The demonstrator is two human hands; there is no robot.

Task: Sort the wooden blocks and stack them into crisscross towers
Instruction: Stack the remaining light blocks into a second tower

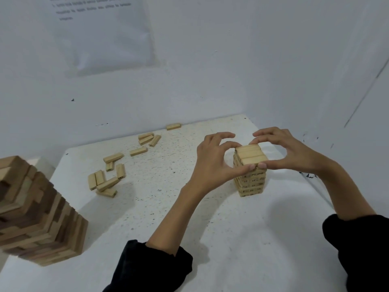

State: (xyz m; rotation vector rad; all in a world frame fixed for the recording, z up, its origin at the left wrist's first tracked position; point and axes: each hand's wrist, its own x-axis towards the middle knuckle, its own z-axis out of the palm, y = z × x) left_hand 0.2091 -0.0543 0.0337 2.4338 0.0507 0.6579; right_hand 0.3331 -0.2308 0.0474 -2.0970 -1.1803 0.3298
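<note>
A small crisscross tower [250, 175] of pale wooden blocks stands on the white speckled table [189, 207], right of centre. Three blocks lie side by side as its top layer [250, 153]. My left hand [212, 161] curls around the top from the left, thumb pressed on the near face. My right hand [282, 150] curls around it from the right, its thumb meeting the left thumb at the front. Several loose pale blocks [107, 178] lie scattered on the left of the table, with more further back [147, 140]. A single block [173, 126] lies by the wall.
A larger, taller tower [37, 216] of mixed light and dark blocks stands at the table's left front edge. White walls close the table at the back and right. A paper sheet [105, 30] hangs on the back wall.
</note>
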